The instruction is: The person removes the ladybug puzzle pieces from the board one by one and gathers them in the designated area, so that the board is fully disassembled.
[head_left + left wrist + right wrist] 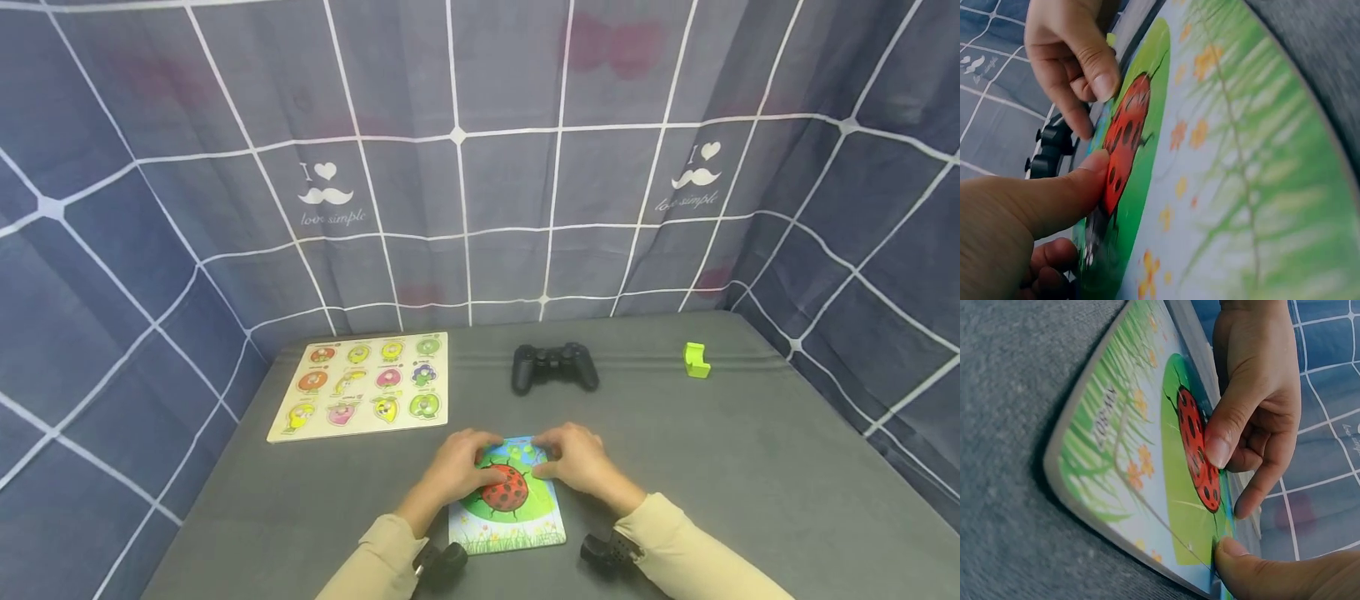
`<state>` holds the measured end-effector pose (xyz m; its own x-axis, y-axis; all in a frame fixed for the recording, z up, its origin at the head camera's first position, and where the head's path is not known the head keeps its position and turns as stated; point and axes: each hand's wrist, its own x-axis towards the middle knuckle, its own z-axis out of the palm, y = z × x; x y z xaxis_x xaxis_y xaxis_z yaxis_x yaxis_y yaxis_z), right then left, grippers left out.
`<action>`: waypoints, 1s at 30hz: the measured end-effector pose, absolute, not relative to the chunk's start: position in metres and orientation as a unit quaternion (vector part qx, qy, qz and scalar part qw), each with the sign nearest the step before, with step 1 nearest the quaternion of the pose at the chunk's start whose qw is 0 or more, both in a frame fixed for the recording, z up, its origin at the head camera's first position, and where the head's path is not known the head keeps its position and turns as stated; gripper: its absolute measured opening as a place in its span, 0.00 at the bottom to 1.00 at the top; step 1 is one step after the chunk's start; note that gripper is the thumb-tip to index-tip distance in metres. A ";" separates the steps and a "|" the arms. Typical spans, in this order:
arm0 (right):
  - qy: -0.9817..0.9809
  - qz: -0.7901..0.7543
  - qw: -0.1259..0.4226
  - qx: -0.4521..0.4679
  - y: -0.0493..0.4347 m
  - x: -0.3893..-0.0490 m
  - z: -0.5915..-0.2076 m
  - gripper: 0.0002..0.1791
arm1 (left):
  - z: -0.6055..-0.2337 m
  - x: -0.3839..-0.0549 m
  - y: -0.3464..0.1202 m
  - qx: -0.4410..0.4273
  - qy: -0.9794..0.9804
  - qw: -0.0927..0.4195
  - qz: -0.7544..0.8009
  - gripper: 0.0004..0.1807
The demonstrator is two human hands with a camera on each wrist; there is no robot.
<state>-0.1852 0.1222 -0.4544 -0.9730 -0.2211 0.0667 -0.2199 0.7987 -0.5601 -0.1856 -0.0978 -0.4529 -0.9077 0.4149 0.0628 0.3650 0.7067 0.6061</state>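
Note:
A ladybug puzzle board (517,533) lies flat on the grey table, its red spotted ladybug (1196,450) on a green patch above grass and flowers. My left hand (459,467) grips it from the left, thumb on the ladybug and fingers toward the far edge. From the upper right, my right hand (581,462) holds the board between thumb and fingers near its far corner. In the left wrist view, the left thumb (1079,187) presses the picture, while the other left fingers are partly hidden. A thin seam runs inside the board's border.
A fruit puzzle board (408,419) with several pieces lies at the far left of the table (712,467). Beyond my hands sits a black game controller (553,362). A small lime-green holder (696,361) stands at the right. Checked cloth (502,183) hangs around the back and sides.

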 end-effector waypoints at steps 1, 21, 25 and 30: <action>0.947 -0.296 0.001 -0.121 0.121 -0.185 -0.455 0.23 | -0.453 -0.185 -0.100 0.210 0.923 0.039 0.320 0.28; 0.939 -0.317 -0.003 -0.131 0.121 -0.186 -0.457 0.21 | -0.458 -0.181 -0.110 0.229 0.933 0.024 0.277 0.26; 0.936 -0.323 0.008 -0.139 0.117 -0.186 -0.452 0.21 | -0.456 -0.180 -0.113 0.239 0.934 0.012 0.267 0.26; 0.932 -0.330 0.017 -0.151 0.109 -0.184 -0.451 0.20 | -0.456 -0.175 -0.124 0.239 0.935 0.006 0.260 0.26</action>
